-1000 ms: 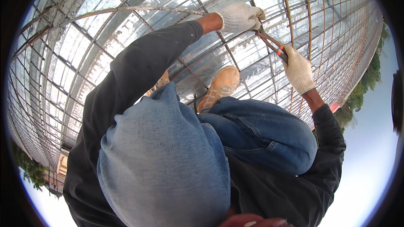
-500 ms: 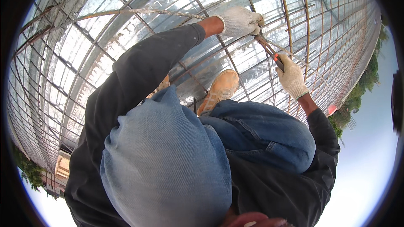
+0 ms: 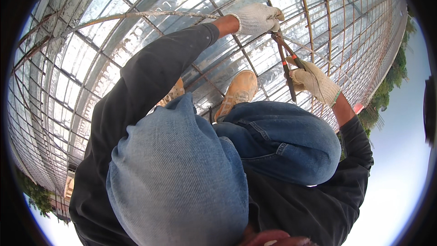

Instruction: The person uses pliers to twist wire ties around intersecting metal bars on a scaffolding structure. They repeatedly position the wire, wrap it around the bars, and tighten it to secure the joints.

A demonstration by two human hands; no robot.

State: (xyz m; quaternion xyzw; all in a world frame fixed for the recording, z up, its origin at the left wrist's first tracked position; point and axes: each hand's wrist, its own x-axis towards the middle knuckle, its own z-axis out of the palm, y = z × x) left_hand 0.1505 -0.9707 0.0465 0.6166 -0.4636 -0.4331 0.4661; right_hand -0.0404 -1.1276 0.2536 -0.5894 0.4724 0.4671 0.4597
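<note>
My right hand point(image 3: 314, 81), in a white knit glove, grips a pair of end-cutting pincers point(image 3: 279, 48). Their dark handles with orange-red bands are spread apart, and the head points up toward my other hand. Just above and left of that head, my left hand point(image 3: 257, 19), also gloved, has its fingers curled together at a bar of the rebar mesh point(image 3: 246, 55). Whatever lies between those fingers is too small or hidden to make out.
Shiny corrugated metal decking point(image 3: 223, 75) lies beneath the mesh. A bent, mortar-stained bar point(image 3: 132, 14) runs past my left forearm. My tan shoe point(image 3: 241, 89) rests among the bars, below my hands. Trees point(image 3: 395, 79) stand beyond the deck edge at right.
The pincers' handles have spread from nearly together to wide apart. My right hand has opened out slightly with them, while my left hand stays at almost the same place.
</note>
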